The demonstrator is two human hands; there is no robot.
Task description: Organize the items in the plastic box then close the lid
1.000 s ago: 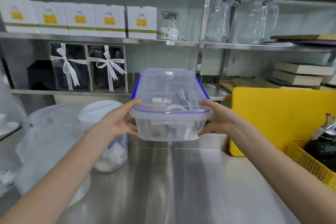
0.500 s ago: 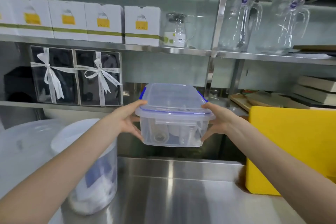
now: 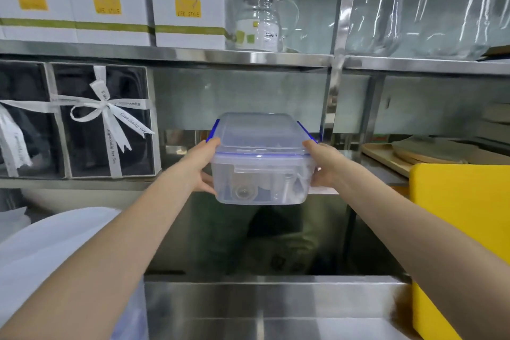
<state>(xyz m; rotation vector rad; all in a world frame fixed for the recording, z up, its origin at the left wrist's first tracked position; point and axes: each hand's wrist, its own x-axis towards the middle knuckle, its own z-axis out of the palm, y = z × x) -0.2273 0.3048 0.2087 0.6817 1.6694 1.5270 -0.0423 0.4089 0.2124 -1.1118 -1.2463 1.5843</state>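
Grip: left hand point(image 3: 199, 167) and right hand point(image 3: 325, 165) clamp the ends of the lidded plastic box point(image 3: 260, 163); looks light, stiff, slick, so hold under the rim.

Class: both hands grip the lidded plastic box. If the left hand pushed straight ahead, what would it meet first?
Probably nothing near: left hand points into the open shelf gap beside the ribboned gift box; depth is unclear.

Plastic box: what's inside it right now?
Through the plastic box wall: a round clear piece at lower left and some whitish and dark items, too blurred to name. The lid and both hands, left and right, cover the rest.
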